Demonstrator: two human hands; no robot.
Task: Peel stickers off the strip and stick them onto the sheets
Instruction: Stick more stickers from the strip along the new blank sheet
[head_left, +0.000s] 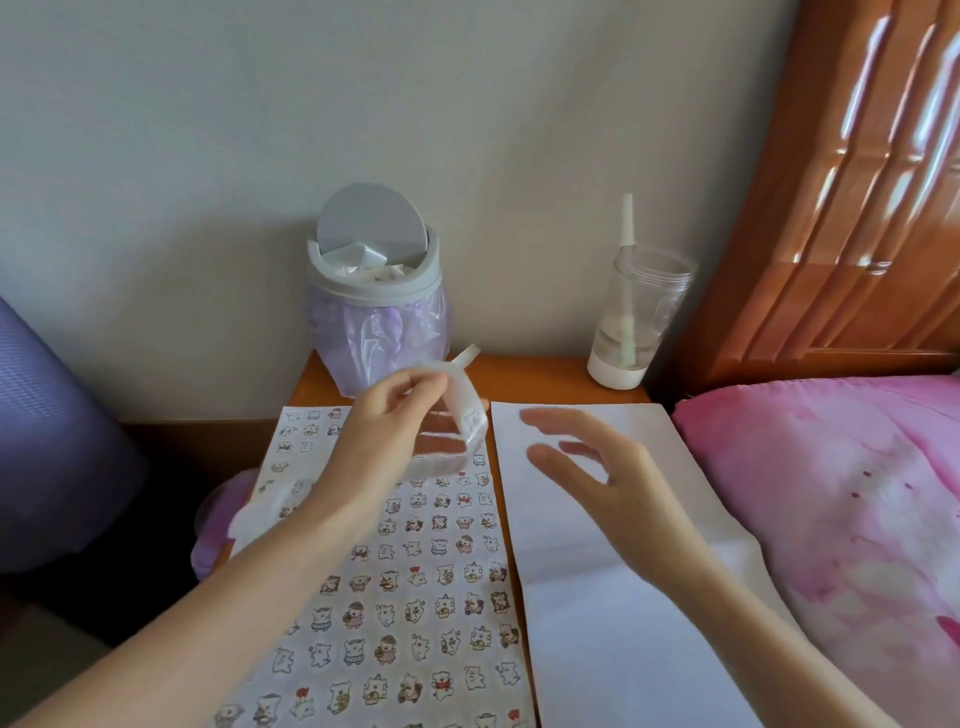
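White, half-clear strip (470, 410) is held in the air by the left hand (387, 431), pinched at its upper end between thumb and fingertips. The rest curls down and back under that hand in a loose loop. A faint mark shows on the bend; whether it is a sticker left to peel cannot be told. The right hand (618, 478) hovers just right of the loop, fingers spread, holding nothing, blurred and apart from the strip.

Under the left hand lies the stickered sheet (415, 597), closely covered with small bear figures. Under the right hand lies the blank sheet (623, 597). Both rest on the table (545, 376). Beyond the left hand stands a lidded bin (374, 291) with a purple liner; beyond the right hand, a clear bottle (634, 322).

Risks, as judged:
- The loop hangs slack. A peel with one end unsupported may make the strip spring or twist, and a lifted sticker could fold onto itself.
- A sticker freed above the crowded sheet may drop there and overlap others, not reach the blank one.
- Neither sheet is held down. A sticky edge may lift or shift it.
- A wide reach beyond the right hand could knock the bottle.
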